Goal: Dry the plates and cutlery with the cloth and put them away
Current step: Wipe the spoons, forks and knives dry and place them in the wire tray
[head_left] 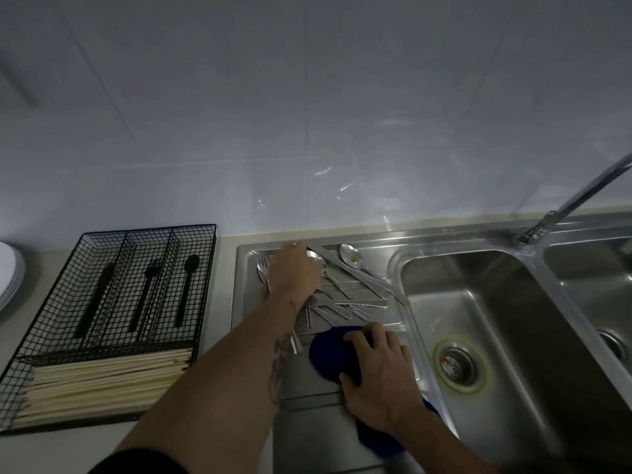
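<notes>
Several steel spoons, forks and knives lie in a loose pile on the sink's draining board. My left hand reaches over the far left of the pile, next to a fork; its fingers are blurred and I cannot tell whether they hold anything. My right hand grips a dark blue cloth that rests on the draining board in front of the pile. A separate spoon lies at the back.
A black wire cutlery tray stands on the counter to the left, with black cutlery in its compartments and pale chopsticks at its front. White plates are stacked at the far left edge. The sink basin and tap lie right.
</notes>
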### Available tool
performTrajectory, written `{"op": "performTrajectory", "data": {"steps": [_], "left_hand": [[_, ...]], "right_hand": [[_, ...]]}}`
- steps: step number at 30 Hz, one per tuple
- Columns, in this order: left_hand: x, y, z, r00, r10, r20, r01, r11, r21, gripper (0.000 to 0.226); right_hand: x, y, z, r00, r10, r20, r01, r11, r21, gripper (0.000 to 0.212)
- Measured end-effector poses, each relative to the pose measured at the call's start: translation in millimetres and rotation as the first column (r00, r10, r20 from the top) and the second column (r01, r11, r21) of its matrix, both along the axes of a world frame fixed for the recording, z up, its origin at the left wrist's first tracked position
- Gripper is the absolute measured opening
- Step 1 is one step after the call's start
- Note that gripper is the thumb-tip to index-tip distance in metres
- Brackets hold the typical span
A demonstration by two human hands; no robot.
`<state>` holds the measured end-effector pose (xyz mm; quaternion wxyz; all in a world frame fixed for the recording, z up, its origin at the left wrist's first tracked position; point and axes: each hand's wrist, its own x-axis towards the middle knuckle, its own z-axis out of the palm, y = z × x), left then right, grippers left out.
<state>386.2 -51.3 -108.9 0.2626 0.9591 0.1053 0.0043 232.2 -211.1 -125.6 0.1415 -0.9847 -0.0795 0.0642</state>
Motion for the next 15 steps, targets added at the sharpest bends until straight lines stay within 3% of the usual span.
{"op": "performTrajectory", "data": {"steps": [7,15], "left_hand": [[13.2,-1.6,-4.8,1.000,-0.005,-0.020,0.007,0.995,0.103,0.019],[15.9,10.6,3.5,0.993,0.100,-0.070,-0.109,0.982,-0.153,0.028]], "right_hand": [[4.8,-3.8,-7.5,0.999,-0.028,0.046,0.026,0.998,0.054,0.055],[-3.4,1.7,-3.0,0.999,0.043,0.023,-0.043,0.999,-0.034,0.062]]}}
